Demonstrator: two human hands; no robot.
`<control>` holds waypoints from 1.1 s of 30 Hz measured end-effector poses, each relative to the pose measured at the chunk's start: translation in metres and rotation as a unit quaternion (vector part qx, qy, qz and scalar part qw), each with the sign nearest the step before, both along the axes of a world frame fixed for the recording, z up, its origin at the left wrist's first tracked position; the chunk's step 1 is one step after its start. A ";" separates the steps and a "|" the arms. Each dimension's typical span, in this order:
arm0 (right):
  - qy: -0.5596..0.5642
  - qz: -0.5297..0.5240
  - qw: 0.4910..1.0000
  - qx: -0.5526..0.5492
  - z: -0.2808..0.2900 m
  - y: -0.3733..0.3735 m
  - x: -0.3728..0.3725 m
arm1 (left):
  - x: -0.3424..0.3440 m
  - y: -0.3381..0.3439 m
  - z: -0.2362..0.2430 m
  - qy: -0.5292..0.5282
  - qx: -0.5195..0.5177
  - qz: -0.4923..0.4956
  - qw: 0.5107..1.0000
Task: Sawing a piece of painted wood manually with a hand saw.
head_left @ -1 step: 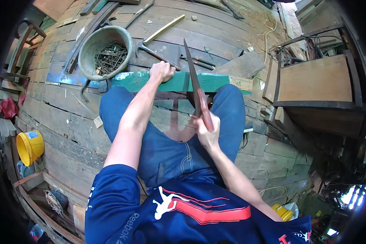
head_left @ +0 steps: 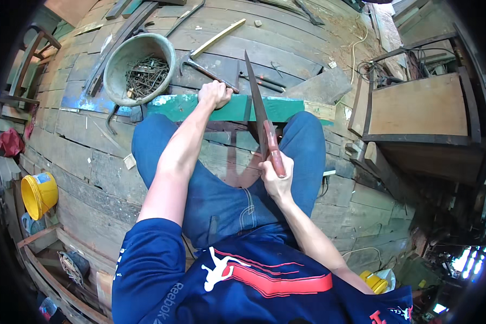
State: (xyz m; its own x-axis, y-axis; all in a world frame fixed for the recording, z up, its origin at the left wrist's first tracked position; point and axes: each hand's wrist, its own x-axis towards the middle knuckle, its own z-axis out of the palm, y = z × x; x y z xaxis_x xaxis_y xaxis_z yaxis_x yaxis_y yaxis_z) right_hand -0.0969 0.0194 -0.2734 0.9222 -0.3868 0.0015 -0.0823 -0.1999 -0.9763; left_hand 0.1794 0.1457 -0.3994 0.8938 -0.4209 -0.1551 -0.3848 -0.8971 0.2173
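Observation:
A green-painted wooden board [head_left: 179, 109] lies crosswise in front of my knees, its paint worn at the left and bare wood at the right end. My left hand [head_left: 215, 95] is closed on its far edge, fingers curled over and partly hidden. In my right hand [head_left: 278, 175] is the reddish-brown handle of a handsaw [head_left: 258, 102]. Its dark, tapering blade points away from me and crosses over the board, right of my left hand. From this angle I cannot tell how deep the teeth sit in the wood.
Beyond the board lie a hammer [head_left: 205, 71], a pale wood strip [head_left: 218, 39] and dark-handled pliers [head_left: 270, 83]. A bucket of nails [head_left: 111, 81] stands at the far left. To the right is a wooden cabinet [head_left: 418, 108]; a yellow bucket [head_left: 48, 191] sits at left.
The saw and my right hand have shifted very slightly toward me. My left hand and the board look unmoved.

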 end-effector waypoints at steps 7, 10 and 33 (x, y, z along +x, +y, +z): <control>-0.003 -0.045 0.999 -0.023 -0.023 -0.006 0.078 | 0.000 -0.004 0.001 -0.003 -0.025 -0.002 1.000; -0.012 -0.005 0.999 -0.047 -0.008 -0.006 0.014 | -0.002 -0.001 -0.002 0.002 -0.022 0.006 1.000; -0.017 -0.010 1.000 -0.018 -0.021 0.000 0.009 | -0.002 0.003 -0.001 -0.003 -0.018 0.017 1.000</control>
State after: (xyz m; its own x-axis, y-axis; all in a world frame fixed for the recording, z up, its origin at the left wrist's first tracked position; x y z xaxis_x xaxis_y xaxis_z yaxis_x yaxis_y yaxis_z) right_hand -0.0881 0.0193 -0.2945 0.9138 -0.4035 0.0470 -0.0534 -0.2339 -0.9708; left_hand 0.1775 0.1485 -0.4001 0.9083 -0.3960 -0.1352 -0.3561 -0.9012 0.2471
